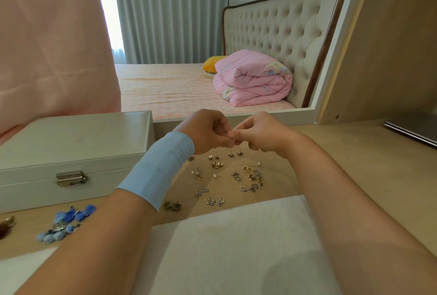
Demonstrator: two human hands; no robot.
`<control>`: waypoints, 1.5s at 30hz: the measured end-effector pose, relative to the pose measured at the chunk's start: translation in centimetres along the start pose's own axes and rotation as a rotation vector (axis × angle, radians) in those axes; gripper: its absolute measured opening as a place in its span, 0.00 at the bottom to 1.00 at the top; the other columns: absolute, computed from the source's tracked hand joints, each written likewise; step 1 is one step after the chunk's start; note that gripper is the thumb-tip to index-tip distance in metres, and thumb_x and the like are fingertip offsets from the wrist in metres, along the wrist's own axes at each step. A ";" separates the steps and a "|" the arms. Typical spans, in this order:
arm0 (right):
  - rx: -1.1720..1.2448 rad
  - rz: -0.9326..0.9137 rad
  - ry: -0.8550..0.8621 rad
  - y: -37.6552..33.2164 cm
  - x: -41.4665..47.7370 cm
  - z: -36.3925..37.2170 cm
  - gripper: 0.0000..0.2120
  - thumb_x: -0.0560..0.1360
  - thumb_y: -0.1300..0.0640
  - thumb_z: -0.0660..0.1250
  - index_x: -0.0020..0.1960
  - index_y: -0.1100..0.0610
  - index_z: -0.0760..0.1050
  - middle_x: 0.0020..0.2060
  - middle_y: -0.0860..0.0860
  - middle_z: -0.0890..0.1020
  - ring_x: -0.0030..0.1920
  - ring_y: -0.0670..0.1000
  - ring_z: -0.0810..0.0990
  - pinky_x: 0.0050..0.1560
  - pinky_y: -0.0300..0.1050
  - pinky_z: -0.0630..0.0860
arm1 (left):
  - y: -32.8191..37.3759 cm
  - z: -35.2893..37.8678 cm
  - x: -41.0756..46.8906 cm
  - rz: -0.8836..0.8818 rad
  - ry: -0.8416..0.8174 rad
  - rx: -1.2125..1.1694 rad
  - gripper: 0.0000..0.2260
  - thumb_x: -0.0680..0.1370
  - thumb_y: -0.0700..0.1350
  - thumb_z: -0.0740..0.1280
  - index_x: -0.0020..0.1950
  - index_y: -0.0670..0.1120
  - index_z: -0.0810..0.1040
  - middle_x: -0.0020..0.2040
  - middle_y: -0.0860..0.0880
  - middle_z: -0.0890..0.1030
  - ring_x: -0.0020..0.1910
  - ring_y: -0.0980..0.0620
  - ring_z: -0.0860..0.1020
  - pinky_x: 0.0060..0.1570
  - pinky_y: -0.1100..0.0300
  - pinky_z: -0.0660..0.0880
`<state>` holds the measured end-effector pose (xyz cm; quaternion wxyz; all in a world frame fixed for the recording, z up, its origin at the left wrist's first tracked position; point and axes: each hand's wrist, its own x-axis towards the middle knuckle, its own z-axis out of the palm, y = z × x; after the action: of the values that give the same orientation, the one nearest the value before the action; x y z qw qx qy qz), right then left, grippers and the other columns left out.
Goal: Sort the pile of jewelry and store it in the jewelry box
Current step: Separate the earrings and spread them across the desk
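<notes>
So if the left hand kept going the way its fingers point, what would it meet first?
The right hand: the left hand points sideways at it, and their fingertips seem to touch above the scattered earrings. Whether something tiny is pinched between them is too small to tell.

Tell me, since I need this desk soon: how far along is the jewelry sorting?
Partly sorted: small earrings lie mostly in pairs on the desk, blue tassel pieces grouped apart at left. In hand: left hand and right hand pinch a small piece between them, mostly hidden. Left: storing everything; the jewelry box is closed, latch shut.
</notes>
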<state>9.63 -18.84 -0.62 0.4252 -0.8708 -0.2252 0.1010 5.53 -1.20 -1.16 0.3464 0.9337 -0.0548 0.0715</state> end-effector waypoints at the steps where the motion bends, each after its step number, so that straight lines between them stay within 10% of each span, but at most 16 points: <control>1: 0.006 0.019 -0.001 0.0 -0.1 -0.1 0.09 0.76 0.51 0.74 0.47 0.57 0.84 0.40 0.49 0.85 0.28 0.44 0.71 0.26 0.35 0.65 | 0.0 0.0 0.0 -0.003 0.004 -0.042 0.10 0.69 0.47 0.79 0.46 0.49 0.81 0.39 0.52 0.84 0.34 0.56 0.79 0.44 0.55 0.81; 11: -0.328 0.077 -0.188 -0.4 -0.5 -1.7 0.03 0.71 0.51 0.78 0.42 0.50 0.86 0.41 0.55 0.86 0.32 0.48 0.72 0.29 0.39 0.66 | -0.3 0.1 -0.2 -0.083 -0.059 -0.002 0.02 0.73 0.45 0.73 0.42 0.50 0.82 0.34 0.55 0.81 0.35 0.55 0.79 0.31 0.66 0.72; 16: -0.687 0.277 -0.416 -0.9 -1.1 -2.3 0.07 0.68 0.55 0.81 0.40 0.46 0.85 0.27 0.41 0.79 0.34 0.48 0.72 0.29 0.37 0.67 | -0.4 0.4 -0.1 -0.122 -0.063 0.045 0.03 0.73 0.46 0.73 0.40 0.51 0.81 0.39 0.52 0.82 0.37 0.53 0.78 0.35 0.54 0.81; 33: -0.542 0.324 -0.461 -0.2 -0.9 -2.3 0.05 0.75 0.53 0.74 0.50 0.52 0.85 0.37 0.45 0.86 0.32 0.48 0.73 0.31 0.39 0.65 | 0.2 0.8 -0.2 -0.093 -0.083 0.031 0.03 0.73 0.44 0.73 0.43 0.46 0.81 0.37 0.54 0.83 0.34 0.56 0.79 0.34 0.63 0.76; 45: -0.581 0.348 -0.461 -0.4 -1.0 -2.7 0.06 0.71 0.53 0.78 0.48 0.48 0.87 0.35 0.41 0.86 0.34 0.48 0.74 0.31 0.39 0.67 | 0.6 1.0 -0.4 -0.022 -0.256 -0.037 0.06 0.73 0.42 0.75 0.47 0.49 0.81 0.34 0.57 0.81 0.29 0.53 0.79 0.50 0.57 0.78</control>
<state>9.60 -20.94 1.37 0.0768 -0.9343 -0.1831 0.2961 5.18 -2.28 -1.61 0.3547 0.9291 -0.0898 -0.0533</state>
